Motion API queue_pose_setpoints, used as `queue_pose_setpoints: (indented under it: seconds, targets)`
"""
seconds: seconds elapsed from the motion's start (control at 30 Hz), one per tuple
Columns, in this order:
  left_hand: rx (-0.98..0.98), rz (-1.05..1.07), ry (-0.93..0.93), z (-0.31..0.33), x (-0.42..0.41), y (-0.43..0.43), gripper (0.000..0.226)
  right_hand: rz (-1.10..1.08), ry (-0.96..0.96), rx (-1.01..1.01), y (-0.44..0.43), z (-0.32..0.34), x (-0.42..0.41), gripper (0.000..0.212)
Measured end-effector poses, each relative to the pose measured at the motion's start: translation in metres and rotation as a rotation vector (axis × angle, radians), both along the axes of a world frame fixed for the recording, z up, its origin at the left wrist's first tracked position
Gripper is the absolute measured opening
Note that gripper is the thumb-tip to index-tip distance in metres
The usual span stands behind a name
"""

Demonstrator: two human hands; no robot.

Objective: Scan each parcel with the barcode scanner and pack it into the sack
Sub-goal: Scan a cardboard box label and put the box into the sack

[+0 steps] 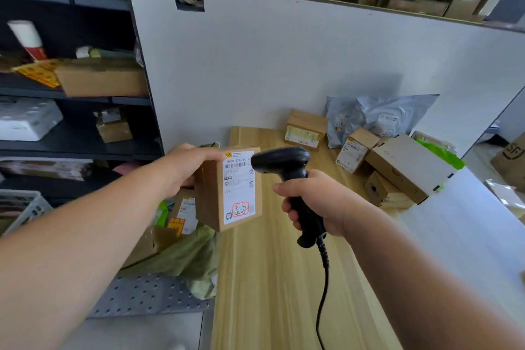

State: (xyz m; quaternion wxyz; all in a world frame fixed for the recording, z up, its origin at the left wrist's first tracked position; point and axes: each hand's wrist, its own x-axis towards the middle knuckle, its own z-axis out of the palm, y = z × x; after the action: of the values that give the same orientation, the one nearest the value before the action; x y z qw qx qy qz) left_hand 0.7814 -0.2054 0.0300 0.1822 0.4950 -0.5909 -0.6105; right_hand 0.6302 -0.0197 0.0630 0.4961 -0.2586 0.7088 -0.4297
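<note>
The left hand (pixel 181 170) grips a small cardboard parcel (pixel 227 189) upright above the wooden table (pixel 270 278) edge, its white label facing the camera; the right hand (pixel 315 202) is wrapped round the black barcode scanner (pixel 287 176), head just beside the label; the green sack (pixel 187 253) lies below-left, parcels inside.

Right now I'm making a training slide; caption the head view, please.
The left hand holds a labelled parcel before the barcode scanner gripped in the right hand.
</note>
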Motion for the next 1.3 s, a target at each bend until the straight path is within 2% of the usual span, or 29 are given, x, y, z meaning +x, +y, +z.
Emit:
queue_pose_setpoints:
  seconds: [0.17, 0.37, 0.5, 0.57, 0.67, 0.73, 0.8, 0.9, 0.97, 1.07, 1.2, 1.3]
  targets:
    - [-0.046, 0.05, -0.029, -0.012, 0.028, -0.051, 0.053, -0.041, -0.022, -0.005, -0.045, -0.009, 0.022, 0.025]
    - [-0.098, 0.22, -0.12, -0.04, 0.068, -0.126, 0.058, -0.024, -0.078, 0.048, -0.12, -0.033, 0.048, 0.017]
    - [0.017, 0.349, -0.088, -0.077, 0.089, -0.169, 0.076, -0.055, -0.089, 0.095, -0.169, -0.056, 0.063, 0.017]
    - [0.078, 0.411, -0.065, -0.096, 0.096, -0.183, 0.065, -0.06, -0.083, 0.122, -0.188, -0.068, 0.068, 0.015]
    - [0.208, 0.515, -0.003, -0.127, 0.099, -0.199, 0.077, -0.081, -0.086, 0.163, -0.21, -0.086, 0.074, 0.013]
    - [0.307, 0.531, 0.033, -0.145, 0.098, -0.207, 0.074, -0.098, -0.072, 0.191, -0.223, -0.098, 0.075, 0.013]
    - [0.419, 0.461, 0.022, -0.166, 0.096, -0.208, 0.067, -0.114, -0.061, 0.22, -0.232, -0.109, 0.076, 0.014]
    - [0.517, 0.364, -0.023, -0.192, 0.092, -0.206, 0.074, -0.136, -0.067, 0.252, -0.24, -0.124, 0.076, 0.014]
    - [0.575, 0.341, -0.032, -0.206, 0.088, -0.206, 0.071, -0.148, -0.063, 0.269, -0.243, -0.133, 0.074, 0.014]
    - [0.633, 0.227, -0.145, -0.227, 0.076, -0.202, 0.068, -0.165, -0.048, 0.29, -0.244, -0.141, 0.071, 0.013]
    - [0.453, 0.059, -0.391, -0.241, 0.059, -0.195, 0.046, -0.188, -0.052, 0.303, -0.243, -0.149, 0.069, 0.011]
    - [0.328, -0.099, -0.431, -0.241, 0.051, -0.195, 0.038, -0.206, -0.058, 0.297, -0.241, -0.153, 0.068, 0.012]
